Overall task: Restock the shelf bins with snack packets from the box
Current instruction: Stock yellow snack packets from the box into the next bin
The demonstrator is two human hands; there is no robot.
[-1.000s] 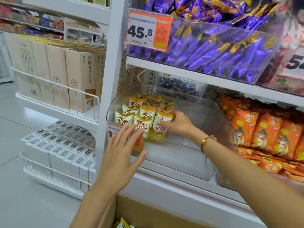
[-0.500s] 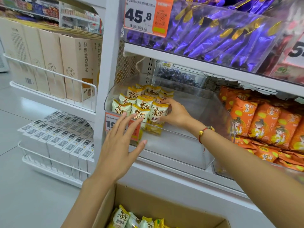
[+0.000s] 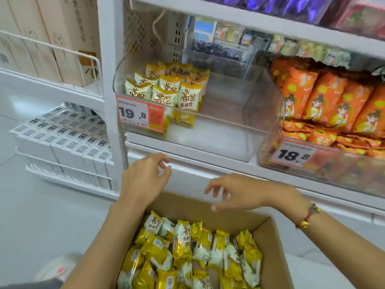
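While both hands hover empty above the box [image 3: 277,243], the step in hand appears to be fetching more stock. Left hand [image 3: 143,180] and right hand [image 3: 248,195] show loosely curled fingers holding nothing. Yellow packets [image 3: 187,253] fill the box; some stand at the left of the clear bin [image 3: 260,113], leaving room on its right. The next move calls for gripping packets.

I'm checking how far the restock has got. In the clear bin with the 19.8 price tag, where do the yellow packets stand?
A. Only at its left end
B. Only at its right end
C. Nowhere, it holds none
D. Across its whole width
A: the yellow packets stand bunched at the left end of the clear bin, behind the 19.8 price tag, and the rest of its floor shows bare.
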